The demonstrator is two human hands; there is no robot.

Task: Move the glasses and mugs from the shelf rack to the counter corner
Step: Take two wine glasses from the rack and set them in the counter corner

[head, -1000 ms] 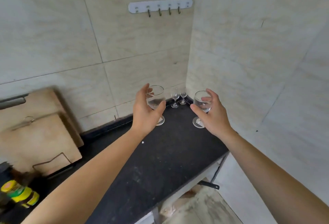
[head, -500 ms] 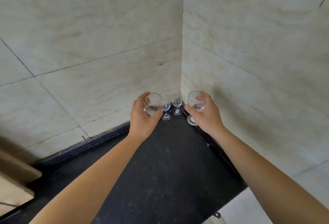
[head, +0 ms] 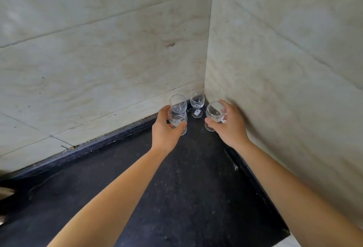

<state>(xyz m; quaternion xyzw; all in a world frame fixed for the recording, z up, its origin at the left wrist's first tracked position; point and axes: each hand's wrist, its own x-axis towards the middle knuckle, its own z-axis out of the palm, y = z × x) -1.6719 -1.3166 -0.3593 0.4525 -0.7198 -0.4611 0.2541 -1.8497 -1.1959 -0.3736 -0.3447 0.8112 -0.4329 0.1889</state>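
Observation:
My left hand [head: 165, 131] grips a clear stemmed glass [head: 177, 118] by its bowl, its foot low over the black counter [head: 176, 188]. My right hand [head: 229, 125] grips a second stemmed glass [head: 214, 112] close to the right wall, and its foot looks set on the counter. Two more stemmed glasses stand in the corner behind them. One glass [head: 178, 102] stands just behind the left-hand glass. The other glass [head: 197, 101] stands deepest in the corner, with a small tag at its foot. No shelf rack or mugs are in view.
Pale tiled walls [head: 98, 60] meet at the corner and close the counter on the back and right. The counter's front right edge [head: 282, 235] lies at the lower right. A wooden edge [head: 5, 195] shows at the far left.
Both hands carried their glasses forward into the corner and lowered them toward the counter. The view moved closer; the hook rail and cutting boards have left the frame.

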